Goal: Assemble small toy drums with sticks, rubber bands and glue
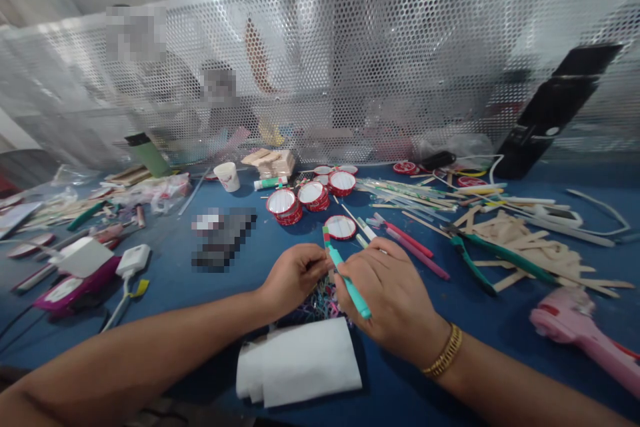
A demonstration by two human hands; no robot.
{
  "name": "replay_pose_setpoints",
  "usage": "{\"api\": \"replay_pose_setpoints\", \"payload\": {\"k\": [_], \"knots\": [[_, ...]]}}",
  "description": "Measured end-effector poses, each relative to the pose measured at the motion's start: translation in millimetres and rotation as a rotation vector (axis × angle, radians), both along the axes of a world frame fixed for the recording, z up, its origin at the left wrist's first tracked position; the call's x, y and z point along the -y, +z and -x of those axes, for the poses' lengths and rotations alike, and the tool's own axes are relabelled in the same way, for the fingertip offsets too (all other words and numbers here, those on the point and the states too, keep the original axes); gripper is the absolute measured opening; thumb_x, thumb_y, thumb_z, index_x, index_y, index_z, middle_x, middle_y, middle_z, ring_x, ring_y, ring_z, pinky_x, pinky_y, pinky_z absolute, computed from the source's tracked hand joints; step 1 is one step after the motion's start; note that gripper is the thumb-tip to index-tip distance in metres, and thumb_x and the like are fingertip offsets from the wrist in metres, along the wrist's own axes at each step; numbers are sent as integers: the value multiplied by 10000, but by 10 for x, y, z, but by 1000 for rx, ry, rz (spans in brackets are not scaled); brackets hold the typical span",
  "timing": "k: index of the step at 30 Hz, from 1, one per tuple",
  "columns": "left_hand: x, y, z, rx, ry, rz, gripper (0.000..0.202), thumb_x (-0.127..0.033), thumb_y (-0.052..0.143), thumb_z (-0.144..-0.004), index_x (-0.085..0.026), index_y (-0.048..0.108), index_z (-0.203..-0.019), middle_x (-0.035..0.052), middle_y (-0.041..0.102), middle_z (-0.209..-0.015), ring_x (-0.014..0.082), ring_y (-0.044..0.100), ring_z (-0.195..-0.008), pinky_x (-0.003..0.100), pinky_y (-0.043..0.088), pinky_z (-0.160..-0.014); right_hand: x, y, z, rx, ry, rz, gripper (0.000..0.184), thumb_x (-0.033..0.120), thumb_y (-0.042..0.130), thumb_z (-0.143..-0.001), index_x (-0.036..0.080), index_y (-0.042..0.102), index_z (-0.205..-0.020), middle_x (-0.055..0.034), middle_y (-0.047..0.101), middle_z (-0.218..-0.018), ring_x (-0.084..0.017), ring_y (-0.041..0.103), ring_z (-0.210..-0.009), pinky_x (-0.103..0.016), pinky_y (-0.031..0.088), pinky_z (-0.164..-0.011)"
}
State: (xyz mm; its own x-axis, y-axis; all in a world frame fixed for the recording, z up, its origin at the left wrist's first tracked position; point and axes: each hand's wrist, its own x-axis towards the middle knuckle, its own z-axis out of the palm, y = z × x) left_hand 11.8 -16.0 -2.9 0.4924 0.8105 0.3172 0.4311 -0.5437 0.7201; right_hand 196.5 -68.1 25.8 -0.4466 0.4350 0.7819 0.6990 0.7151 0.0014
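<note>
My right hand (pixel 393 287) is closed round a turquoise marker (pixel 354 293), held like a pen with its upper end pointing away from me. My left hand (pixel 295 280) pinches a small thin strip (pixel 327 236) with red and green bands at its end, and the marker's tip meets or nearly meets it. Under both hands lies a tangle of coloured shreds (pixel 320 303), partly hidden. Just beyond them rests a round red-rimmed disc (pixel 341 227) with a pale face. A folded white cloth or paper (pixel 305 363) lies nearest me.
Red-rimmed discs (pixel 284 205) stand in stacks behind. On the right are green-handled pliers (pixel 473 260), wooden sticks (pixel 520 247) and a pink glue gun (pixel 585 333). A white cup (pixel 227 177) and white plugs (pixel 133 259) are on the left. A perforated metal screen (pixel 380 67) closes the back.
</note>
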Motion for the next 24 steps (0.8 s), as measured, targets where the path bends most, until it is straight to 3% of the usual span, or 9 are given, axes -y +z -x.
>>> {"api": "replay_pose_setpoints", "payload": {"k": [3, 10, 17, 24], "knots": [[7, 10, -3, -2, 2, 12, 345, -312, 523, -936, -153, 491, -631, -27, 457, -649, 106, 419, -646, 224, 318, -611, 5, 2, -8, -8, -12, 7, 156, 173, 497, -922, 181, 568, -784, -18, 617, -665, -165, 559, -654, -371, 404, -788], [3, 12, -13, -14, 10, -8, 340, -207, 510, -903, -155, 404, -584, -38, 402, -620, 97, 384, -627, 222, 288, -592, 0, -8, 10, 3, 42, -14, 164, 192, 502, -933, 177, 569, -783, -22, 626, -680, -168, 569, -670, -368, 412, -772], [-1, 18, -4, -5, -4, 9, 344, -303, 522, -938, -151, 493, -631, -28, 462, -652, 103, 424, -646, 223, 316, -609, -1, -5, -9, 6, -22, -5, 187, 173, 488, -924, 178, 572, -757, -17, 609, -650, -166, 540, -631, -371, 400, -774], [-4, 6, -6, -22, 14, -11, 339, -191, 504, -899, -155, 399, -579, -40, 405, -619, 94, 374, -623, 218, 286, -586, 17, -7, 14, -1, 58, -12, 157, 172, 510, -918, 162, 595, -786, -28, 627, -667, -168, 570, -662, -366, 398, -778]]}}
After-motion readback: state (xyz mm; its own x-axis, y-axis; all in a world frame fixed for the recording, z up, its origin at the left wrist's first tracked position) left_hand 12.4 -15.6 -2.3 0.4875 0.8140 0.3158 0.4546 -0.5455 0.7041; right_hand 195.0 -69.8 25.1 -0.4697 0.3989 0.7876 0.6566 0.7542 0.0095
